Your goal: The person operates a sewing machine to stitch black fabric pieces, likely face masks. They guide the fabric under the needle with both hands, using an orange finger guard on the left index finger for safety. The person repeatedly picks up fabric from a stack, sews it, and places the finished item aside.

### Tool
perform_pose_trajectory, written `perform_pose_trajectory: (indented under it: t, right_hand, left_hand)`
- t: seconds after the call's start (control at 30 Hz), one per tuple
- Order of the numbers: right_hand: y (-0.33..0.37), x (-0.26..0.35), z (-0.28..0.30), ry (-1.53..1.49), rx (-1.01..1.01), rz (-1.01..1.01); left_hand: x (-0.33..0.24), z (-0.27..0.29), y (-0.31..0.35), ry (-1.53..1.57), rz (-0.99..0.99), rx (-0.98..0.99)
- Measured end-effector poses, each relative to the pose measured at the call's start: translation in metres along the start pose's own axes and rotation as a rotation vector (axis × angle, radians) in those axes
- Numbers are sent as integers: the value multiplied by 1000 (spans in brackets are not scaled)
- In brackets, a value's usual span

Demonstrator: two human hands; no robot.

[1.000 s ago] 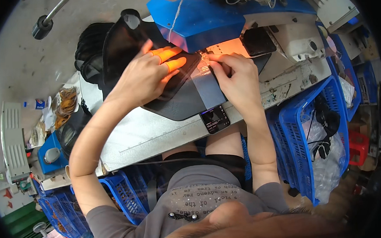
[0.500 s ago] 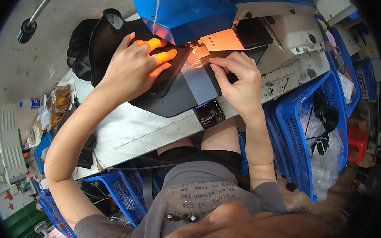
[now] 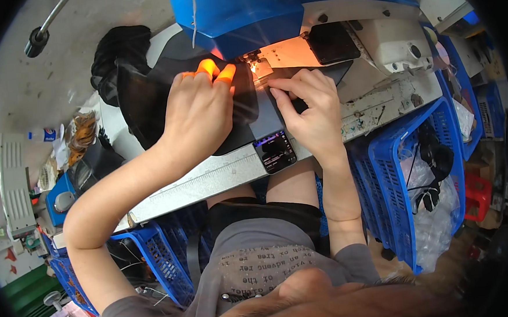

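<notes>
- Black sheet [image 3: 242,108]: lies on the table [image 3: 169,199], under the left hand and between both hands, its right end running out behind the right hand.
- Left hand [image 3: 199,111]: palm down on the sheet, fingers bent forward and close together. Cannot tell whether they pinch any of it or only press.
- Orange finger covers [image 3: 224,74] on left fingers, brightly lit.
- Right hand [image 3: 310,105]: thumb and index tips nearly meet, other fingers curled. Tips are at the grey band [image 3: 265,116]; cannot tell whether they pinch its edge.
- Grey band: runs between the two hands, toward the wearer.
- Needle area [image 3: 253,64]: just ahead of the right fingertips, under warm light.
- Sewing machine [image 3: 236,14]: blue head, ahead of both hands.
- Black pad [image 3: 333,43]: ahead and right of the right hand.
- Phone [image 3: 275,152]: screen lit, at the near table edge, wearer's side of the grip and between the wrists.
- Dark bundle [image 3: 121,55]: beyond the left hand, to its left.
- Blue basket [image 3: 381,150]: right of the right forearm, holding clear plastic [image 3: 436,237] and black items [image 3: 437,158].
</notes>
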State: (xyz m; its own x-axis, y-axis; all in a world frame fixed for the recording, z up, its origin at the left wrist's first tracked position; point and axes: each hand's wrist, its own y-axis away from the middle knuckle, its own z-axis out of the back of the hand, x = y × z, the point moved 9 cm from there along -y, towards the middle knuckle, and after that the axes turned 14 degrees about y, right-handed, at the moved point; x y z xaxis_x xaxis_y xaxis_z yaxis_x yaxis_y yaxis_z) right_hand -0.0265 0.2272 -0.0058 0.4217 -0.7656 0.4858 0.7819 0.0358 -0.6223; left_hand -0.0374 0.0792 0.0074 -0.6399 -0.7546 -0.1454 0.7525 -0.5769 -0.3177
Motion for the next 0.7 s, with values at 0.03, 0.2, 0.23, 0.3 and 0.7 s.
perform_pose_trajectory:
  t: [0.03,0.2,0.23,0.3,0.7]
  right_hand:
    - [1,0,-1,-3,-9,12]
    - [1,6,-3,20,27,79]
    - [2,8,-3,34,34,97]
    - [3,12,-3,62,47,135]
    - [5,7,-2,29,20,106]
  left_hand:
    - [-3,2,3,18,-16,-41]
    - [-1,0,7,164,44,1]
    - [2,-4,9,150,46,28]
    - [0,-2,5,139,-2,18]
    - [23,-2,-9,-194,-79,214]
